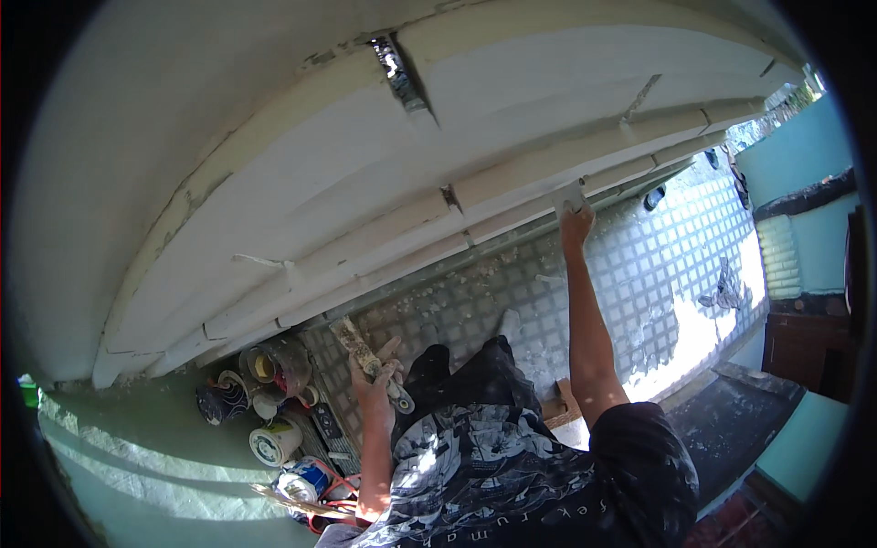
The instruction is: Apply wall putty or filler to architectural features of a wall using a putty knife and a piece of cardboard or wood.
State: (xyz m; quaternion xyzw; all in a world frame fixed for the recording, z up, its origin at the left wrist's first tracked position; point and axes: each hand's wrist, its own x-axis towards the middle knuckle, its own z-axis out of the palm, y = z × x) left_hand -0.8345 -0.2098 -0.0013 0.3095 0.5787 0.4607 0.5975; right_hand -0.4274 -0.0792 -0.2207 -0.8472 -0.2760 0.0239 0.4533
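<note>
My right arm is stretched out forward, and my right hand grips a flat, pale putty blade. Its edge is at the lower ledge of the white, stepped wall; whether it touches cannot be made out. Close to my body, my left hand is closed around a putty knife. The knife's blade is caked with dried putty and points up toward the wall, while the rounded end of its handle sticks out below my fingers.
Several buckets and tubs stand at the left by a green wall. Tiled floor with scattered debris lies below the ledge. A dark bench is at the right, and a crumpled cloth lies on the sunlit tiles.
</note>
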